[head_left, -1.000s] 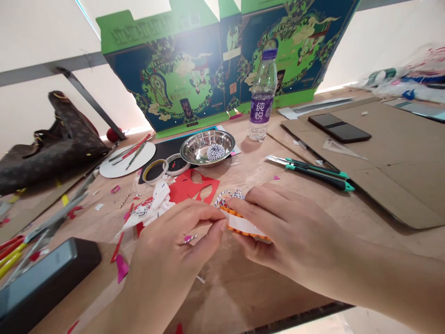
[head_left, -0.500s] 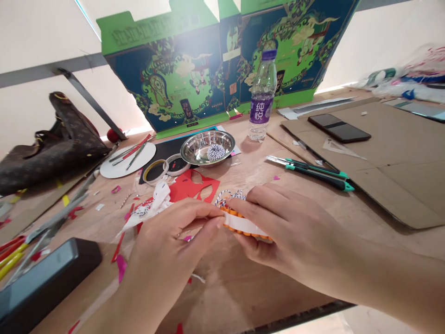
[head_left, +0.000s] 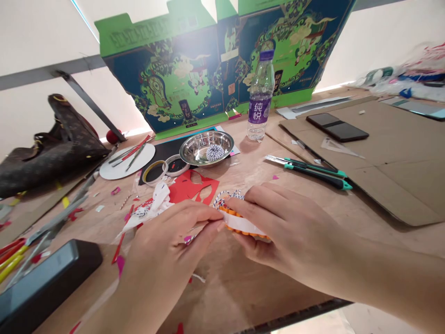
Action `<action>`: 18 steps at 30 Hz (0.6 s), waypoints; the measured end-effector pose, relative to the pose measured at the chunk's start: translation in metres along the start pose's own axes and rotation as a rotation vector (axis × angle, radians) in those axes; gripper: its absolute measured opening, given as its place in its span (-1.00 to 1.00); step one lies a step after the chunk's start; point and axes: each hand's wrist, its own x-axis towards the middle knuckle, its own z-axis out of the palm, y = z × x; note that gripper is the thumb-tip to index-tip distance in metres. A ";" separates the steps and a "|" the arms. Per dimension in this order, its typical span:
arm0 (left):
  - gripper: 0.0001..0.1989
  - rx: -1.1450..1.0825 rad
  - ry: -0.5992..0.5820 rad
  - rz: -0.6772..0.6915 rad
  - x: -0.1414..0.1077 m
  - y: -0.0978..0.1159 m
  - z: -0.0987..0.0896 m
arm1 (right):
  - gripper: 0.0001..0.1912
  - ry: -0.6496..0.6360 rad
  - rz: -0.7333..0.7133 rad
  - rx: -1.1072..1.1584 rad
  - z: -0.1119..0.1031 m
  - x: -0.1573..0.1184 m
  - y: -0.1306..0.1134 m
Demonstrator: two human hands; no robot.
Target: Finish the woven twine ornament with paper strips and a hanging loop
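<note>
An orange scalloped piece with a white strip along its edge point(head_left: 243, 223) is between my hands near the table's front. My right hand point(head_left: 288, 227) is closed round it, thumb below and fingers on top, hiding its right end. The thumb and forefinger of my left hand point(head_left: 181, 241) pinch its left end, at the tip of the white strip. Blue-and-white twisted cord point(head_left: 224, 197) lies curled just behind the piece. Red cut paper point(head_left: 181, 188) and a crumpled white wrapper point(head_left: 155, 204) lie beyond my left hand.
Behind my hands are a steel bowl point(head_left: 189, 153) with a ball of cord, tape rolls point(head_left: 155, 173), a bottle point(head_left: 259, 99) and cutters point(head_left: 313, 172). Cardboard point(head_left: 392, 157) with a phone point(head_left: 337, 127) lies right. A black box point(head_left: 52, 283) and scissors point(head_left: 14, 257) are left.
My hands and the orange piece keep nearly the same pose. The whole view has shifted very slightly.
</note>
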 end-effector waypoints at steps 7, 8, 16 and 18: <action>-0.90 0.015 -0.013 -0.055 -0.002 -0.001 0.002 | -0.80 0.011 -0.008 -0.013 0.001 -0.001 0.001; -0.90 0.028 -0.007 -0.048 -0.003 -0.001 0.002 | -0.81 0.014 -0.008 -0.013 0.002 -0.001 0.001; -0.89 0.136 0.031 0.180 -0.010 0.000 0.001 | -0.78 0.002 0.034 0.007 0.003 -0.001 0.001; -0.88 0.201 0.042 0.235 -0.012 0.000 0.000 | -0.77 -0.001 0.034 0.013 0.002 -0.001 0.000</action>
